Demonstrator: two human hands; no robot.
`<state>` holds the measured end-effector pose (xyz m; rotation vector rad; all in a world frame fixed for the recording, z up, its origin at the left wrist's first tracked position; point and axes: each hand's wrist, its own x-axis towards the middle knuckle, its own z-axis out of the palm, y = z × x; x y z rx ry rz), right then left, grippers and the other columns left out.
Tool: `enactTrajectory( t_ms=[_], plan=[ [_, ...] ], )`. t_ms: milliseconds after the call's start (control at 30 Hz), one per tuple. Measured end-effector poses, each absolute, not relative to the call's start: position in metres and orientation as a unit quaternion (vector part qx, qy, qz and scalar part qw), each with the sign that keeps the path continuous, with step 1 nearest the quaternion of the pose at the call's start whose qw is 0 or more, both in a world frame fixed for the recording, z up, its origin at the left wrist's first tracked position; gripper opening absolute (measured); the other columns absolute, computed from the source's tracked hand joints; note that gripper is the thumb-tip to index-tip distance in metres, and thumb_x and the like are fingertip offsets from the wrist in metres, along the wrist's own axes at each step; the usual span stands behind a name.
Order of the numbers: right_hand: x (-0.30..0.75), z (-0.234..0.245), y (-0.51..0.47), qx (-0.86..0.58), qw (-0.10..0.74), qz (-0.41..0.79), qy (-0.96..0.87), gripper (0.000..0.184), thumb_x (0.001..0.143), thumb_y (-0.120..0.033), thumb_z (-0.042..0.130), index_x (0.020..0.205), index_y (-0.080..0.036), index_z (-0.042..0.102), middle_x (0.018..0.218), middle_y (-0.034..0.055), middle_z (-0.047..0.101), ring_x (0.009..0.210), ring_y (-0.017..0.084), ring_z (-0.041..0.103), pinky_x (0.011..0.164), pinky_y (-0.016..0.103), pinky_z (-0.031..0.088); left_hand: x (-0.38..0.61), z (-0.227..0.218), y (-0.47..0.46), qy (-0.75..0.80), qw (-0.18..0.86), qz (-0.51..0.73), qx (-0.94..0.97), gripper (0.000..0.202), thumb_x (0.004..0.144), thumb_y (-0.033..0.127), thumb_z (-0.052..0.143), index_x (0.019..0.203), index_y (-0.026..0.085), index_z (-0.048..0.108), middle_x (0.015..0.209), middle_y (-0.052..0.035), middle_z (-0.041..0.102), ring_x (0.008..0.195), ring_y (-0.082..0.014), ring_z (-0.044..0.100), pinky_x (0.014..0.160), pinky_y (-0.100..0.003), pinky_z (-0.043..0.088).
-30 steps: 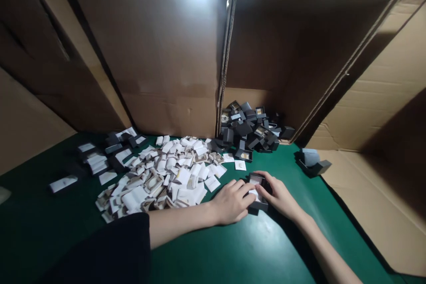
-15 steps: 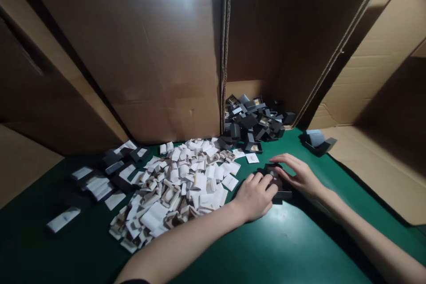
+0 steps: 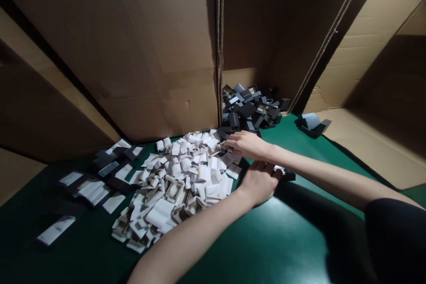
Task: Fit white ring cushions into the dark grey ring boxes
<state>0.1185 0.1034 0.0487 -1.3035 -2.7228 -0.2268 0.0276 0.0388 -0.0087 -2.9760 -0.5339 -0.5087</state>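
My left hand (image 3: 261, 182) is curled over a small black box (image 3: 289, 175) on the green table, its fingers closed on it and hiding most of it. Something white shows beside the fingertips at the box. My right hand (image 3: 248, 144) crosses above the left one, its fingers stretched out to the upper right edge of a heap of small white card pieces (image 3: 186, 173). Whether those fingertips touch a piece is hard to see. Many of the white pieces are folded into little trays.
Black boxes (image 3: 248, 108) are piled at the back inside a cardboard carton (image 3: 239, 75). More black boxes with white cards (image 3: 95, 191) lie at the left. An opened black box (image 3: 313, 124) sits at the right, beside a cardboard flap (image 3: 359, 142). Cardboard walls (image 3: 149, 53) stand behind.
My right hand has left the black box and moved left to the edge of the white heap. My left hand stays at the box. The view has shifted slightly.
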Motion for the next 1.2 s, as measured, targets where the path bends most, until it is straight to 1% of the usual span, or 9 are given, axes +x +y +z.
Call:
enactTrajectory(
  t_ms=[67, 133, 267, 367, 500, 600, 700, 1033, 1200],
  plan=[
    [0.124, 0.047, 0.101, -0.437, 0.074, -0.077, -0.893, 0.015, 0.087, -0.017, 0.053, 0.095, -0.017, 0.066, 0.088, 0.0079, 0.065, 0.083, 0.02, 0.061, 0.075, 0.032, 0.043, 0.027, -0.007, 0.039, -0.176, 0.043, -0.157, -0.971, 0.025, 0.086, 0.023, 0.05, 0.109, 0.016, 0.054, 0.106, -0.011, 0.057, 0.099, -0.027, 0.055, 0.081, -0.038, 0.047],
    [0.138, 0.048, 0.094, -0.455, 0.13, -0.064, -0.879, 0.02, 0.089, -0.015, 0.047, 0.086, -0.016, 0.066, 0.083, 0.0077, 0.065, 0.08, 0.02, 0.06, 0.074, 0.031, 0.044, 0.027, -0.005, 0.038, -0.177, 0.049, -0.148, -0.972, 0.026, 0.086, 0.025, 0.049, 0.111, 0.016, 0.053, 0.107, -0.0106, 0.056, 0.1, -0.0274, 0.055, 0.079, -0.038, 0.047],
    [0.18, 0.051, 0.072, -0.483, 0.288, 0.041, -0.826, 0.019, 0.09, -0.02, 0.046, 0.09, -0.017, 0.065, 0.088, 0.0076, 0.066, 0.078, 0.017, 0.06, 0.065, 0.025, 0.046, 0.026, -0.001, 0.039, -0.172, 0.061, -0.147, -0.972, 0.029, 0.087, 0.024, 0.048, 0.115, 0.016, 0.05, 0.113, -0.0108, 0.053, 0.099, -0.0257, 0.053, 0.078, -0.037, 0.045],
    [0.208, 0.038, 0.056, -0.49, 0.339, 0.108, -0.796, 0.02, 0.09, -0.029, 0.047, 0.091, -0.019, 0.064, 0.088, 0.0066, 0.067, 0.078, 0.018, 0.061, 0.065, 0.027, 0.048, 0.027, 0.002, 0.039, -0.173, 0.059, -0.132, -0.974, 0.023, 0.085, 0.023, 0.05, 0.107, 0.015, 0.051, 0.106, -0.01, 0.053, 0.093, -0.0243, 0.052, 0.075, -0.035, 0.043],
    [0.23, 0.004, 0.046, -0.538, 0.426, 0.146, -0.713, 0.027, 0.091, -0.037, 0.045, 0.091, -0.019, 0.065, 0.09, 0.006, 0.068, 0.082, 0.019, 0.063, 0.074, 0.031, 0.051, 0.027, 0.003, 0.04, -0.18, 0.045, -0.127, -0.974, 0.028, 0.084, 0.022, 0.052, 0.11, 0.015, 0.048, 0.116, -0.011, 0.051, 0.096, -0.0235, 0.05, 0.076, -0.035, 0.042],
    [0.238, -0.014, 0.045, -0.579, 0.485, 0.19, -0.627, 0.03, 0.09, -0.043, 0.048, 0.091, -0.018, 0.065, 0.086, 0.0051, 0.07, 0.08, 0.019, 0.065, 0.073, 0.031, 0.051, 0.028, 0.003, 0.04, -0.182, 0.041, -0.12, -0.975, 0.024, 0.083, 0.021, 0.051, 0.107, 0.015, 0.049, 0.12, -0.0111, 0.05, 0.097, -0.0236, 0.049, 0.078, -0.034, 0.042],
    [0.241, -0.018, 0.047, -0.581, 0.499, 0.22, -0.604, 0.031, 0.088, -0.045, 0.051, 0.091, -0.018, 0.066, 0.084, 0.0043, 0.07, 0.079, 0.019, 0.065, 0.072, 0.03, 0.051, 0.029, 0.004, 0.041, -0.184, 0.037, -0.112, -0.976, 0.025, 0.083, 0.019, 0.05, 0.107, 0.015, 0.05, 0.121, -0.0108, 0.05, 0.098, -0.0241, 0.049, 0.078, -0.035, 0.042],
    [0.244, -0.018, 0.049, -0.582, 0.454, 0.227, -0.636, 0.033, 0.089, -0.046, 0.049, 0.091, -0.018, 0.067, 0.091, 0.0055, 0.07, 0.085, 0.021, 0.064, 0.075, 0.032, 0.05, 0.029, 0.004, 0.041, -0.183, 0.027, -0.108, -0.977, 0.025, 0.083, 0.02, 0.05, 0.108, 0.015, 0.049, 0.123, -0.0109, 0.048, 0.1, -0.0239, 0.048, 0.077, -0.034, 0.042],
    [0.239, -0.017, 0.048, -0.579, 0.465, 0.185, -0.644, 0.031, 0.09, -0.044, 0.048, 0.093, -0.019, 0.066, 0.088, 0.0053, 0.07, 0.082, 0.02, 0.065, 0.074, 0.032, 0.05, 0.03, 0.004, 0.04, -0.187, 0.031, -0.108, -0.976, 0.025, 0.085, 0.021, 0.05, 0.109, 0.015, 0.049, 0.124, -0.0114, 0.047, 0.1, -0.0239, 0.049, 0.079, -0.035, 0.042]
  ],
)
